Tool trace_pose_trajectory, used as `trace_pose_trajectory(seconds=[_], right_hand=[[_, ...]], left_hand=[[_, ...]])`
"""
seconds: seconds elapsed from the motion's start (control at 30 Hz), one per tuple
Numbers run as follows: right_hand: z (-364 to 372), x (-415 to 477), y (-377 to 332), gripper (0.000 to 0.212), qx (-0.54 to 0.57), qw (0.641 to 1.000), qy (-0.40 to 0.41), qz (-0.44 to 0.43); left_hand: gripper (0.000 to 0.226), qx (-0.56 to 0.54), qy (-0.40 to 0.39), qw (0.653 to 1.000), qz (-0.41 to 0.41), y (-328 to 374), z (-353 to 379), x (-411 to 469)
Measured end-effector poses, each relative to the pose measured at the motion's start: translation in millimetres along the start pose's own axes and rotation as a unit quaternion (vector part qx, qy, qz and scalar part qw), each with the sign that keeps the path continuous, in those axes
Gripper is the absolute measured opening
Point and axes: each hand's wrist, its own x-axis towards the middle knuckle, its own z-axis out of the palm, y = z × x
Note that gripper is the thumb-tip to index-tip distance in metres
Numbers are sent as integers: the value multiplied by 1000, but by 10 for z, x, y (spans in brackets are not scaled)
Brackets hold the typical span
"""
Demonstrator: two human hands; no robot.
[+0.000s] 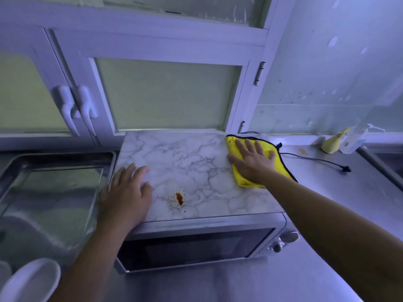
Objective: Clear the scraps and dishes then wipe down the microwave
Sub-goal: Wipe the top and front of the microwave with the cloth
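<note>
The microwave [196, 247] stands on a steel counter, its top covered in a marble pattern [192, 162]. A brown sauce stain [179, 199] with small splatters sits near the top's front edge. My right hand [253, 162] presses flat, fingers spread, on a yellow cloth [238, 178] at the top's back right corner. On the top's left edge, just left of the stain, my left hand [128, 192] rests flat with its fingers relaxed.
A steel sink [54, 171] lies to the left, with white dishes [32, 280] at the bottom left. A black cord [316, 159] runs over the counter on the right, near a pale bottle [333, 141] and a clear dispenser [355, 138]. White cabinet doors [152, 94] stand behind.
</note>
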Motion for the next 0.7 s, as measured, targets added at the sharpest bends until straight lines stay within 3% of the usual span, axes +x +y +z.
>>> trace_pose_trajectory(seconds=[0.4,0.7], right_hand=[[-97,776,70,72,-48,991,-20,-120],[-7,-35,173,77,-39,980,-45,-192]], left_hand=[[48,5,11,1000,-17,72,-46,32],[41,-3,12,999,-36,153,-82,-1]])
